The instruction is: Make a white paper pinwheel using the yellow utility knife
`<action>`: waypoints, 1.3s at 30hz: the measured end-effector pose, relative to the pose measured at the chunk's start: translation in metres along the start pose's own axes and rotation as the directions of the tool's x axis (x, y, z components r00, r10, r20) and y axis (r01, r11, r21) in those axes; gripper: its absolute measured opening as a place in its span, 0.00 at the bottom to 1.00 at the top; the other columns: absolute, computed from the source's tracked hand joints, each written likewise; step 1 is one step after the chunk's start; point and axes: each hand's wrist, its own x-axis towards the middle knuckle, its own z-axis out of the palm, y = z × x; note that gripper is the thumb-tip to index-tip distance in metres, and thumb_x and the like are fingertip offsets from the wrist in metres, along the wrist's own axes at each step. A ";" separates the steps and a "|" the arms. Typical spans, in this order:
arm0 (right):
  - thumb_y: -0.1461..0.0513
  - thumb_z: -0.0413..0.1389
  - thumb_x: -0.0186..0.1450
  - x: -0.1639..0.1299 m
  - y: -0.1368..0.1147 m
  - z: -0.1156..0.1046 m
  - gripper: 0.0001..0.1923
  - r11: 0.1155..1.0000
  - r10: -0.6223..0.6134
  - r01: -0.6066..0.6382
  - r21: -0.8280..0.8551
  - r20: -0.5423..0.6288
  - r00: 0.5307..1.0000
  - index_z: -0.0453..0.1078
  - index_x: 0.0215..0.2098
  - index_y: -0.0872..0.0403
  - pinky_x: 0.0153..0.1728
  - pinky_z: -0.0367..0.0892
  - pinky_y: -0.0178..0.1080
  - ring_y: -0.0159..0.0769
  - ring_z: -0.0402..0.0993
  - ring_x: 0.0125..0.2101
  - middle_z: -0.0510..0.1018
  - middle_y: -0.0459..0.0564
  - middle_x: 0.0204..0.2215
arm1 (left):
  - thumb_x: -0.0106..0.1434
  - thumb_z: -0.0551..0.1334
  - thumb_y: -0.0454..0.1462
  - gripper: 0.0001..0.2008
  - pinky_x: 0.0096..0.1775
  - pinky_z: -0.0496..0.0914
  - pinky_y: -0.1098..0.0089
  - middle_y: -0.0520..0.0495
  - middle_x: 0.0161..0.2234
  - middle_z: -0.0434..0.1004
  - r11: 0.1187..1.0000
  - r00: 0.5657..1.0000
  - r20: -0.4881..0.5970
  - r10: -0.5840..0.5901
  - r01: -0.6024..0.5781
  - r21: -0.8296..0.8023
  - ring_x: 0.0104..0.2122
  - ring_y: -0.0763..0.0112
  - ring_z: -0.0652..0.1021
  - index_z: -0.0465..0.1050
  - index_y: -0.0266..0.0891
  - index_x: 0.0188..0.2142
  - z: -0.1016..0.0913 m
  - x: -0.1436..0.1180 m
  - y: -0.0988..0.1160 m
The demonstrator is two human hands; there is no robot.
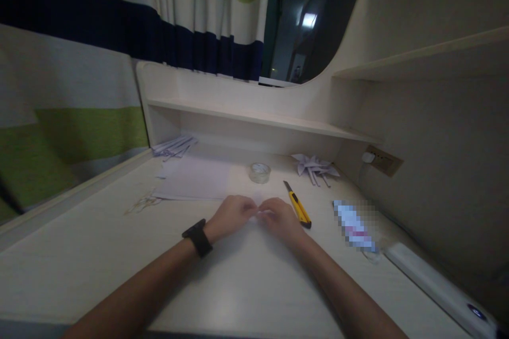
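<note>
My left hand (233, 216), with a black watch on its wrist, meets my right hand (280, 220) at the fingertips over the middle of the desk. Both are closed in a pinch around a small piece of white paper (265, 212), mostly hidden by the fingers and slightly blurred. Just right of my right hand lies a yellow utility knife (299, 205) with its blade end pointing away. Beyond the hands sits a roll of clear tape (260, 172). White paper sheets (194, 177) lie flat behind my left hand.
Folded paper pinwheels (314, 167) rest at the back right. Rolled paper strips (175, 146) are piled at the back left, with thin tan strings or sticks (142, 203) nearer. A phone (353, 226) and a long white device (437, 286) lie on the right. A low shelf (238, 115) spans the back.
</note>
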 end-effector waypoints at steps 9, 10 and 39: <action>0.63 0.54 0.62 -0.002 -0.002 -0.002 0.08 0.971 -0.047 0.095 -0.219 0.215 0.976 0.75 0.37 0.53 0.36 0.63 0.35 0.37 0.74 0.34 0.79 0.51 0.31 | 0.57 0.60 0.34 0.04 0.32 0.66 0.73 0.49 0.28 0.78 0.994 1.000 -0.029 0.010 -0.013 -0.107 0.29 0.70 0.76 0.74 0.38 0.29 0.003 0.000 -0.004; 0.64 0.54 0.61 -0.002 -0.003 -0.003 0.08 0.966 -0.042 0.097 -0.240 0.226 0.973 0.75 0.35 0.53 0.35 0.63 0.34 0.37 0.74 0.33 0.79 0.50 0.31 | 0.57 0.60 0.34 0.04 0.32 0.66 0.73 0.49 0.28 0.78 0.994 1.000 -0.020 0.018 -0.020 -0.112 0.29 0.70 0.76 0.74 0.38 0.30 0.003 0.000 -0.005; 0.61 0.59 0.58 0.003 0.004 -0.004 0.08 0.972 0.214 -0.200 0.121 -0.118 0.970 0.77 0.36 0.52 0.38 0.70 0.40 0.39 0.77 0.34 0.81 0.51 0.34 | 0.62 0.58 0.36 0.10 0.40 0.67 0.69 0.46 0.37 0.80 0.983 0.991 -0.065 0.119 -0.108 0.150 0.37 0.65 0.78 0.78 0.41 0.38 -0.008 0.003 -0.023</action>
